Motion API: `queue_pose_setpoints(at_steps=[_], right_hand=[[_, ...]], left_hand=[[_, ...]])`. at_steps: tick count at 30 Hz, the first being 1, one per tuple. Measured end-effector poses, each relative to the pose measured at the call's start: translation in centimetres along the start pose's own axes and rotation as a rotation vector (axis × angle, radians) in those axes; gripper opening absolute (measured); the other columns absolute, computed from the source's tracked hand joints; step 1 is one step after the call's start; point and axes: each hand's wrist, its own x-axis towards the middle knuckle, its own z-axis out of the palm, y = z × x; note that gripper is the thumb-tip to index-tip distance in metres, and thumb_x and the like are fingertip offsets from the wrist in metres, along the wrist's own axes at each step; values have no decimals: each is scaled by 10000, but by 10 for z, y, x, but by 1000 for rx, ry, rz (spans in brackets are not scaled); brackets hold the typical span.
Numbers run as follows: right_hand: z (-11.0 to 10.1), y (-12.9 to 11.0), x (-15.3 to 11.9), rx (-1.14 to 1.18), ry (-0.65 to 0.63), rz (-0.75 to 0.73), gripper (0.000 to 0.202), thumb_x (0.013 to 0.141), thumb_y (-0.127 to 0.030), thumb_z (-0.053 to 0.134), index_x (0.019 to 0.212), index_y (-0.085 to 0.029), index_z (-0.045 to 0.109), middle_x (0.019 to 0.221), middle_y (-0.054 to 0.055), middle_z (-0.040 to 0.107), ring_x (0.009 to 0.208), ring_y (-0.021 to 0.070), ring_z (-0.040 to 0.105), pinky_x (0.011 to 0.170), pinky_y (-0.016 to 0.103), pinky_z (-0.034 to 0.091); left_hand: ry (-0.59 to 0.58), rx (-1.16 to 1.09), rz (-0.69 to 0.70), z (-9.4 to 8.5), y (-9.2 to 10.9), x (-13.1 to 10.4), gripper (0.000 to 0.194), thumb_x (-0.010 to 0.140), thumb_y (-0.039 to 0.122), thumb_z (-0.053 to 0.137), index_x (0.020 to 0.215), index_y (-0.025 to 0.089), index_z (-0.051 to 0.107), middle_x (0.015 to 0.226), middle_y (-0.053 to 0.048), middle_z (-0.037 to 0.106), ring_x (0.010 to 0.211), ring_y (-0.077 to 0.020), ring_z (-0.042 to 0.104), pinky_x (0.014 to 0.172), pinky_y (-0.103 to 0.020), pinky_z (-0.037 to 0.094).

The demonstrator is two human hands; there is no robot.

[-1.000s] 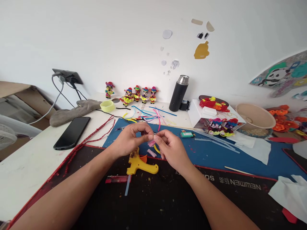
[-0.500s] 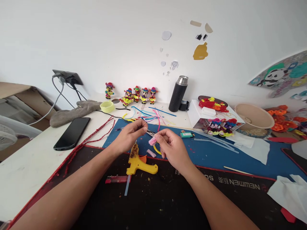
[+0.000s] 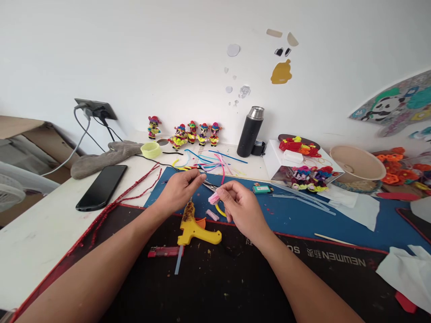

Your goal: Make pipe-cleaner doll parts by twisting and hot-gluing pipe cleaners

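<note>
Between thumb and fingers, my right hand (image 3: 237, 202) holds a small fuzzy pink piece (image 3: 214, 198). My left hand (image 3: 183, 188) is closed in a pinch to its left; what it grips, if anything, is too small to make out. A second pink piece (image 3: 212, 215) lies on the blue mat below, beside a yellow ring-shaped part (image 3: 220, 209). Metal scissor blades (image 3: 209, 185) show partly between the hands. Under my left hand rests a yellow glue gun (image 3: 198, 232) with a glue stick (image 3: 179, 260) in its rear end.
Colourful pipe cleaners (image 3: 215, 161) and several small dolls (image 3: 203, 134) are at the back. A black flask (image 3: 250, 131) stands near a white box (image 3: 274, 163). A phone (image 3: 102, 187) and red glittery stems (image 3: 112, 207) lie left. Glue sticks (image 3: 303, 197) lie right.
My left hand has shifted very slightly, its fingers drawn closer together. My right hand and the pink piece have hardly moved.
</note>
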Motion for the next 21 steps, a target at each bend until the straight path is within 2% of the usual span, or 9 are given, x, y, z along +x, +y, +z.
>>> queue_pose_setpoints(at_steps=[6, 9, 11, 12, 14, 16, 18, 21], right_hand=[[0, 2, 1, 3, -12, -14, 352, 996, -562, 620, 903, -223, 627, 609, -43, 615, 430, 98, 475, 452, 234, 374], [1, 2, 0, -9, -13, -13, 345, 994, -555, 625, 904, -222, 629, 638, -33, 640, 437, 98, 471, 457, 239, 367], [1, 2, 0, -14, -9, -12, 339, 993, -548, 625, 902, -221, 626, 662, -26, 658, 439, 96, 468, 460, 243, 366], [1, 1, 0, -16, -8, -12, 336, 993, -544, 624, 902, -221, 626, 663, -26, 657, 440, 96, 468, 462, 244, 365], [1, 1, 0, -23, -7, -12, 331, 995, -538, 621, 899, -221, 625, 637, -38, 625, 441, 99, 468, 463, 245, 361], [1, 1, 0, -29, -7, -15, 329, 996, -536, 618, 898, -222, 628, 610, -50, 589, 442, 103, 469, 462, 247, 359], [0, 2, 1, -30, -4, -20, 332, 993, -539, 619, 900, -221, 629, 606, -52, 581, 441, 104, 471, 461, 247, 363], [0, 2, 1, -22, 1, -23, 344, 987, -552, 622, 903, -219, 624, 598, -53, 579, 435, 102, 474, 456, 244, 369]], left_hand=[[24, 34, 24, 2, -4, 0, 416, 1011, 461, 494, 684, 220, 407, 624, 45, 417, 614, -146, 392, 603, -287, 301], [33, 40, 29, 3, -6, 0, 318, 996, 388, 529, 727, 222, 493, 670, 26, 518, 651, -167, 467, 647, -295, 373], [66, 33, 74, 4, -7, 1, 121, 960, 280, 555, 878, 217, 618, 890, -29, 668, 834, -207, 595, 783, -319, 459], [89, 23, 100, 5, -8, 1, 114, 935, 228, 563, 998, 217, 658, 1058, -63, 700, 983, -232, 627, 882, -341, 477], [118, -24, 114, 5, -9, 2, 288, 914, 189, 577, 1186, 222, 666, 1300, -100, 668, 1211, -263, 600, 1031, -385, 459], [75, -126, 54, 4, -9, 2, 275, 949, 270, 605, 1210, 216, 671, 1292, -104, 688, 1219, -273, 615, 1047, -406, 464], [-15, -287, -10, 2, -7, 2, 283, 980, 413, 624, 1155, 199, 683, 1162, -95, 734, 1114, -269, 664, 1003, -406, 488], [-176, -536, -11, -1, -3, 1, 379, 971, 540, 646, 1085, 180, 664, 1005, -76, 736, 977, -240, 681, 899, -363, 507]])
